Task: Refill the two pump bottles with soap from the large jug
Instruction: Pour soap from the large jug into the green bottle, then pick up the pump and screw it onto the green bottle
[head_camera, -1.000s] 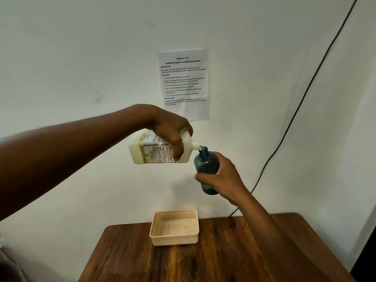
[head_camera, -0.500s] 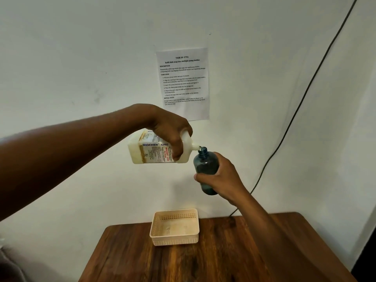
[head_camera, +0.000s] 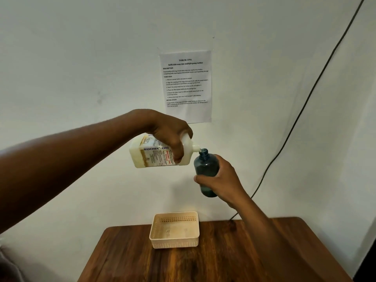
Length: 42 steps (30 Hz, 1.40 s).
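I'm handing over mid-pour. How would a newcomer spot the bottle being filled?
Start at the wooden table against the white wall and look up past the cream basket at its back edge. Two hands meet in the air there: the right hand holds the blue bottle upright. Unlike the white labelled jug tipped sideways in the left hand, it is small, dark, translucent and uncapped.
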Tool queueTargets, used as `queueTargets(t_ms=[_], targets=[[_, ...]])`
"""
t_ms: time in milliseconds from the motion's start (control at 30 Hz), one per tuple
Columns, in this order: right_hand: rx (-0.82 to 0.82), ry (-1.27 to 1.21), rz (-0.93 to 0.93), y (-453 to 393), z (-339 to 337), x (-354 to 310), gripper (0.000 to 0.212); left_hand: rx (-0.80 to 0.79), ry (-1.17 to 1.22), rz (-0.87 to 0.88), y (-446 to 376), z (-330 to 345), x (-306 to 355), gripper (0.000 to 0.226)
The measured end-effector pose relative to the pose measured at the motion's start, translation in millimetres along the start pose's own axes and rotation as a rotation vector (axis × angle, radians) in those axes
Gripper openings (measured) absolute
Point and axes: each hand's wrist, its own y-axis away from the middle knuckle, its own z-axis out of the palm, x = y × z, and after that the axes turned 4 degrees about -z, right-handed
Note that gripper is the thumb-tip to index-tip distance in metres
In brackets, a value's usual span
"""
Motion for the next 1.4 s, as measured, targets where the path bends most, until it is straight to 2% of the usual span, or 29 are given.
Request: queueTargets(t_ms=[267,600,733,833,1200,1400], targets=[[0.025,-0.067,0.012,-5,15,-2,0.063,0.081,0.143,0.017,6,15,-19,0.036],[0.125,-0.099,0.041,-6,36,2,0.069,0.303,0.48,0.089,8,69,-57,0.041],[0.139,-0.069,0.053,-5,43,10,0.071,0.374,0.663,0.105,4,105,-78,0.039],[0.145,-0.04,0.077,-3,52,19,0.072,0.396,0.765,0.076,0,138,-95,0.047],[0.174,0.064,0.139,21,102,63,0.067,0.43,0.913,-0.075,-7,276,-134,0.062],[0.172,0.095,0.183,35,136,88,0.072,0.412,0.92,-0.152,-12,343,-148,0.06]])
